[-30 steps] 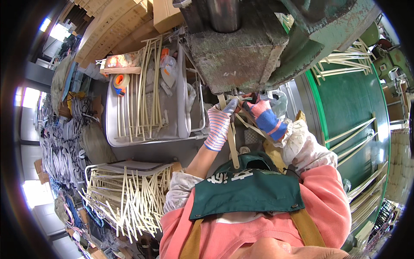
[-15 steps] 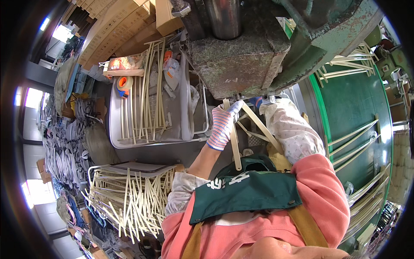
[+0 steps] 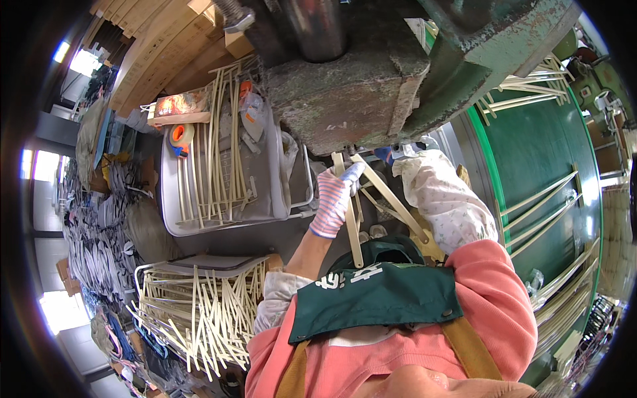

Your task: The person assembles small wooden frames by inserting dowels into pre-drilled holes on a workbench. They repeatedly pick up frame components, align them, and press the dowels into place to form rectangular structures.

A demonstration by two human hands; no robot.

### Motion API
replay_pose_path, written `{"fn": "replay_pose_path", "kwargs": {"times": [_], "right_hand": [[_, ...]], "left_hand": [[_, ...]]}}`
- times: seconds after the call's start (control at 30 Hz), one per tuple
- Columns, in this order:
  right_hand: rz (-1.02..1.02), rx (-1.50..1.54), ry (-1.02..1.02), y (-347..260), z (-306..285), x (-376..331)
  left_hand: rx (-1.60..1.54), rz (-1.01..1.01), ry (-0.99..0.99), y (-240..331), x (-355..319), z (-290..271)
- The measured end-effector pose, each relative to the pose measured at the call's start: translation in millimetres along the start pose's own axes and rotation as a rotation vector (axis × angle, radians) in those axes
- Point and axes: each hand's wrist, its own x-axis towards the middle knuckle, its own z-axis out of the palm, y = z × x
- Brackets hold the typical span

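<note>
My left hand (image 3: 335, 199), in a pink-and-blue striped glove, is closed on a cream flat bar (image 3: 353, 235) just below the press head. This bar slants down toward my apron and has a hole near its lower end. A second cream flat bar (image 3: 391, 199) runs from beside my fingertips down to the right; whether my fingers grip it too I cannot tell. My right hand (image 3: 383, 154) is by the press's lower edge, and only a bit of blue glove shows beyond the pale patterned sleeve. Its fingers are hidden.
The heavy, worn press head (image 3: 345, 113) fills the top middle. At left, a grey tray (image 3: 265, 192) carries cream strips, a tape dispenser (image 3: 180, 139) and bags. Below it a rack (image 3: 199, 312) is heaped with cream strips. More strips lie on the green table (image 3: 544, 152) at right.
The whole view has shifted somewhat. The upper ends of the two cream flat bars now sit closer together beside my left fingertips. My left hand keeps its hold, lying slightly lower under the press.
</note>
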Motion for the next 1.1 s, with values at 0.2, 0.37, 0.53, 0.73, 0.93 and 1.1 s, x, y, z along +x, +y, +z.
{"fn": "replay_pose_path", "kwargs": {"times": [0.2,0.37,0.53,0.73,0.93,1.1], "right_hand": [[-0.001,-0.056,0.059,18.2,8.5,29.4],[0.021,-0.034,0.040,21.7,10.7,33.7],[-0.020,0.038,-0.063,-6.8,-7.8,8.9],[0.106,-0.143,-0.137,-0.1,-3.3,6.5],[-0.333,-1.027,0.079,21.6,9.0,11.4],[-0.408,-1.168,0.165,-6.5,22.6,-10.3]], "left_hand": [[-0.098,0.112,-0.109,9.2,-1.4,-9.2],[-0.036,0.056,-0.103,9.8,2.3,-4.3],[-0.037,0.093,-0.086,-0.9,7.7,-10.2],[-0.080,0.114,-0.073,-22.4,22.9,-11.0],[-0.059,0.057,-0.073,-30.6,6.1,-12.8],[-0.188,0.252,-0.046,-34.5,-7.6,-11.8]]}}
